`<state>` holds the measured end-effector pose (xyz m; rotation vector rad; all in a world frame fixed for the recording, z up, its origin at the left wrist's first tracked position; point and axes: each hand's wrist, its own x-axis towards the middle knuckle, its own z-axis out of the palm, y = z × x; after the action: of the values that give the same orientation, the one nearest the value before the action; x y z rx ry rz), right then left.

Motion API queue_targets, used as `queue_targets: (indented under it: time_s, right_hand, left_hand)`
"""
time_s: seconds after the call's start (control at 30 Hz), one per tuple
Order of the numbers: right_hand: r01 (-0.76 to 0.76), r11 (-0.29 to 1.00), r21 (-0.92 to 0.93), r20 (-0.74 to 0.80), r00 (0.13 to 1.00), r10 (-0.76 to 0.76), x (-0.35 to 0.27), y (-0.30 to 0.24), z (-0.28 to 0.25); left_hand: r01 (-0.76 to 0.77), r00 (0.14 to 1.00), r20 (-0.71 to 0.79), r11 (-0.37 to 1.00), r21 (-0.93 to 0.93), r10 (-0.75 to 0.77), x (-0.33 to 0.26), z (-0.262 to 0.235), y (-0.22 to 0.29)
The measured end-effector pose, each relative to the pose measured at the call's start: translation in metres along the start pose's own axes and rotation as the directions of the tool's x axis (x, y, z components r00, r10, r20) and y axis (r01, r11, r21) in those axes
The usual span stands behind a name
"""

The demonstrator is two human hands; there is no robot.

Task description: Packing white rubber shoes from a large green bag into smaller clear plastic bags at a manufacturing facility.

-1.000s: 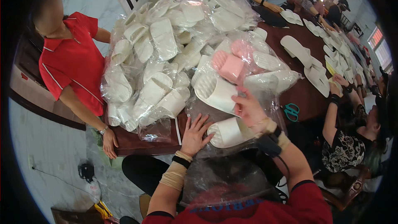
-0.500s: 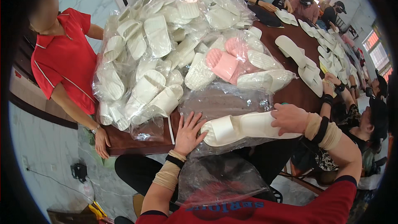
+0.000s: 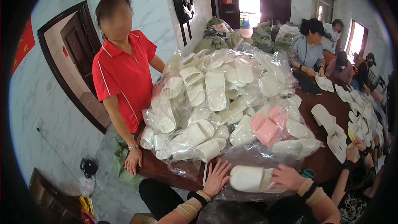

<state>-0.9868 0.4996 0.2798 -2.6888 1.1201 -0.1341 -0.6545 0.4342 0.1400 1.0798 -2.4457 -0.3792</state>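
A white slipper lies flat on clear plastic film at the table's near edge. Its smooth sole end points toward my left hand, whose fingers are spread over the film just beside it. My right hand is curled over the slipper's strap end, fingers bent around it, and covers part of that end. Just beyond lies another sheet of clear plastic. A big heap of bagged white slippers rises behind my hands, with a pink pair on its near right side.
Green-handled scissors lie right of my right hand. White slippers run along the brown table at right, where co-workers sit. A person in a red shirt stands at the left corner, one hand on the edge.
The view has tilted up and left. The slipper's strap was near my left hand; now a strap is under my right hand and a bare sole end faces my left.
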Motion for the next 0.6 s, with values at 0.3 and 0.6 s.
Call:
queue_targets:
  time_s: [0.3, 0.6]
  right_hand:
    - [-0.542, 0.802, -0.251, -0.417, 0.808, 0.416, -0.103, 0.079, -0.096]
    - [-0.801, 0.492, -0.34, -0.569, 0.592, 0.571, -0.134, 0.194, -0.109]
  left_hand:
    - [-0.032, 0.999, 0.001, 0.989, 0.144, 0.032, 0.018, 0.017, -0.011]
    - [-0.043, 0.996, 0.087, 0.989, 0.141, 0.031, 0.028, 0.011, 0.007]
